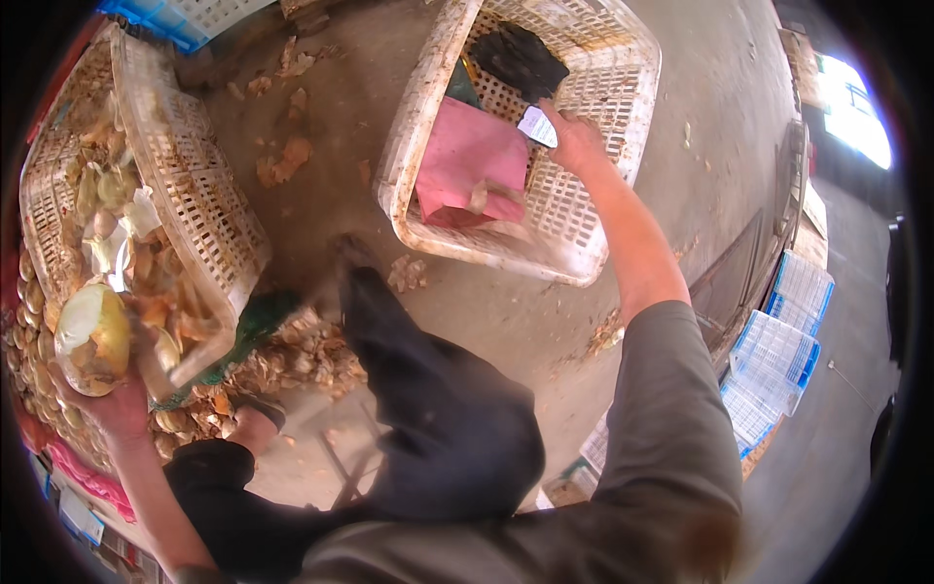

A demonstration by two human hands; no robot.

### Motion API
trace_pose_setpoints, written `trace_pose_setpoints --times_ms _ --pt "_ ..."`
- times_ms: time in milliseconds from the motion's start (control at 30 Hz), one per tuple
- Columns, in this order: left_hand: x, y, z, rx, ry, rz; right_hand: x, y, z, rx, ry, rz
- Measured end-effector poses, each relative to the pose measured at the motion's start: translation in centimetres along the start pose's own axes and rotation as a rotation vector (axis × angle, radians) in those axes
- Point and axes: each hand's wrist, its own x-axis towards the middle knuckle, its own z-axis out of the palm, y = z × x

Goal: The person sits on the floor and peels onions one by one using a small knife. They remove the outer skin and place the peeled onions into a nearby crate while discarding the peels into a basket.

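My left hand (117, 405) holds a large, partly peeled onion (93, 336) at the near end of a dirty white plastic crate (197, 168). Loose papery onion skins (157, 270) and what look like smaller onions lie inside this crate. My right hand (580, 142) reaches into a second white plastic crate (635, 87). Its fingers grip a small phone-like object (538, 126) with a dark edge and a pale face that bears writing. Beneath it in the crate are a pink bag (471, 160) and a crumpled black cloth or bag (518, 60).
Many onions (33, 343) are heaped along the left edge. Dry skins (303, 358) and a green net (259, 321) lie beside my legs. Blue-and-white crates (777, 358) stand at the right. More skins (284, 160) litter the concrete floor between the two crates.
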Motion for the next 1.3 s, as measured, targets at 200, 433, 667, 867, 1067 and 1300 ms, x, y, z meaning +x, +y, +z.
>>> trace_pose_setpoints --times_ms 200,433,667,867,1067,1300 --pt "0.3 -0.1 5.3 1.183 0.295 0.259 1.1 0.2 1.5 -0.012 -0.062 0.001" --pt "1.0 1.2 3.8 0.104 0.126 -0.069 1.7 0.5 1.8 -0.077 -0.120 0.016" --pt "0.2 1.2 3.3 -0.010 0.298 -0.122 1.1 -0.4 -0.6 -0.103 -0.132 0.059" --pt "-0.9 -0.2 3.3 0.293 0.368 -0.053 -0.6 -1.1 -4.1 -0.043 -0.030 0.107" --pt "-1.2 3.9 5.0 -0.415 0.363 -0.265 -2.4 -5.6 -9.9 0.445 0.338 0.151" --pt "-3.6 8.2 7.1 -0.371 -0.013 -0.080 -11.6 -29.8 -32.9 1.465 -0.273 -0.269"
